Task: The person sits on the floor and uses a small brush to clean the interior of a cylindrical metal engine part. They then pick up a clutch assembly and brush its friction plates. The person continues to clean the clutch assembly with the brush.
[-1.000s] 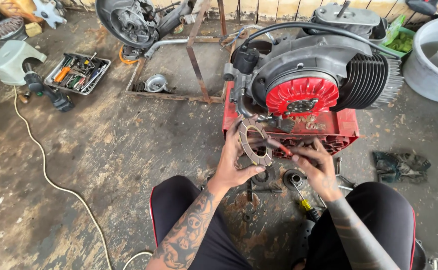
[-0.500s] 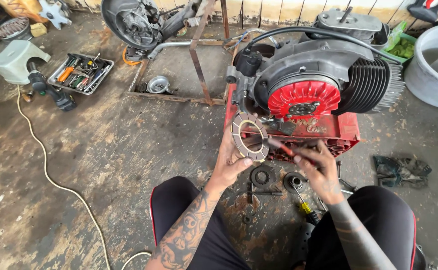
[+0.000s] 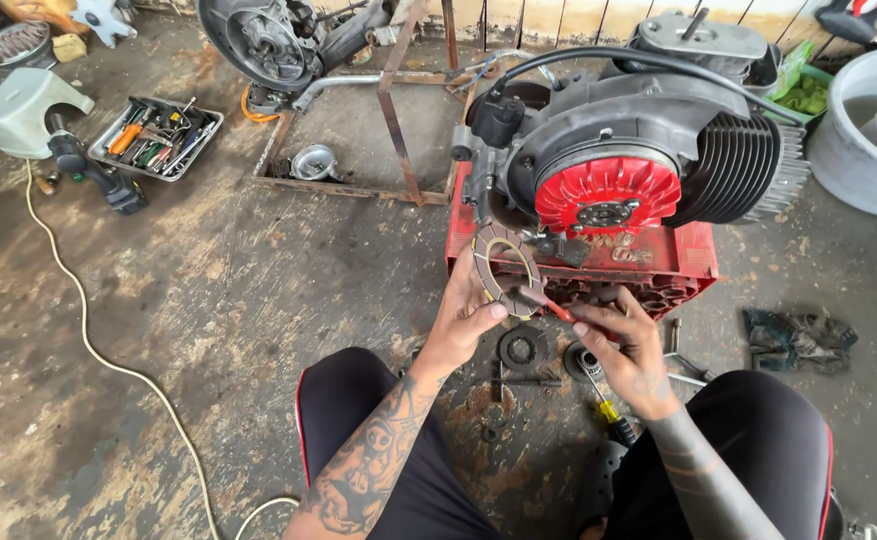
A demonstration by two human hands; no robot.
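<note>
Head view shows the left hand point(image 3: 464, 320) gripping a flat ring plate point(image 3: 507, 270) upright just before the engine point(image 3: 639, 160), while the right hand point(image 3: 629, 345), beside it, pinches a red-handled tool point(image 3: 556, 310) against its lower edge.

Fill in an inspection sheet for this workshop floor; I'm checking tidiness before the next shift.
Surface: stained concrete floor.
Job's things: ring-shaped disc in left hand; red-handled tool in right hand; engine on red crate.
Clutter: tool tray, drill, screwdriver, small round parts, rag.
Hands: both busy.
Cables: pale cord across floor.
Surroundings: metal frame, grey tub.
</note>
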